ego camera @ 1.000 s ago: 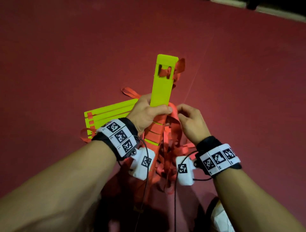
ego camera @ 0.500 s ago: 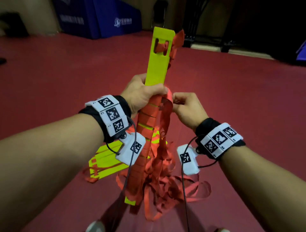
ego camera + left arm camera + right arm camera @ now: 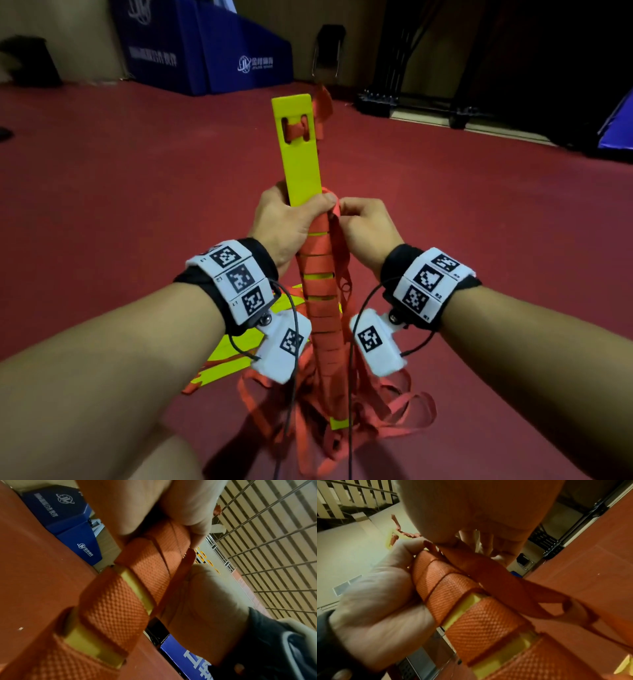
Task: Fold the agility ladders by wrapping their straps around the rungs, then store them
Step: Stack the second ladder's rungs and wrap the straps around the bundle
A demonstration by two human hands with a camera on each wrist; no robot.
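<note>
Head view is showing both hands meeting at the centre of the frame. The left hand (image 3: 291,222) is gripping the bundle of rungs (image 3: 301,164) with fingers and thumb curled fully round it, apparently holding it upright and steady so the other hand is free to wind. The right hand (image 3: 366,229) is pinching the orange strap (image 3: 337,246) just beside the left thumb, fingers curled in; this looks like tension being kept on the turn now being laid, so the coils are not slackening.

Below the grip, the strap is lying in flat overlapping bands (image 3: 320,298) round the stack, with slivers of yellow showing between them. In the left wrist view the webbing (image 3: 116,605) is reading as a coarse diamond weave, matte and slightly ridged, while the rung edges (image 3: 137,586) are looking smooth, hard and square-cornered, likely plastic. The right wrist view is showing a loose loop of strap (image 3: 556,601) trailing away from the pinch.

Toward the upper centre of the head view, the bare yellow top is standing clear, a slot (image 3: 296,128) there carrying a short pass of strap. At lower centre, unwound strap (image 3: 394,411) is piling in soft tangled loops on the red floor (image 3: 137,171), and a second set of yellow rungs (image 3: 226,356) is lying flat behind the left wrist. Blue padded blocks (image 3: 212,51) are sitting at upper left.
</note>
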